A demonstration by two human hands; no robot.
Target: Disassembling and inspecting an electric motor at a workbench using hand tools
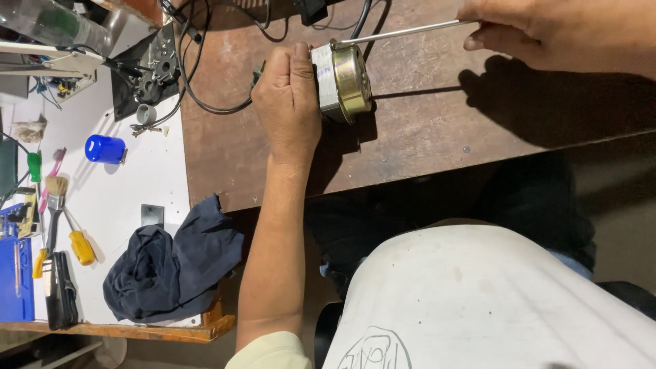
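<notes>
A round motor [347,80] with a brass-coloured face and a silvery band lies on its side on the brown wooden table [424,137]. My left hand [288,96] grips it from the left, fingers wrapped over its back. My right hand [547,31] at the top right holds a thin metal rod [403,33], likely a screwdriver shaft. The rod's tip rests at the motor's upper rim. The tool's handle is hidden inside my fist.
Black cables [198,82] trail behind the motor. On the white bench top [130,191] to the left lie a blue cap [106,149], a brush [55,198], yellow-handled screwdrivers [82,246] and a dark crumpled cloth [171,263]. My white shirt [478,294] fills the bottom right.
</notes>
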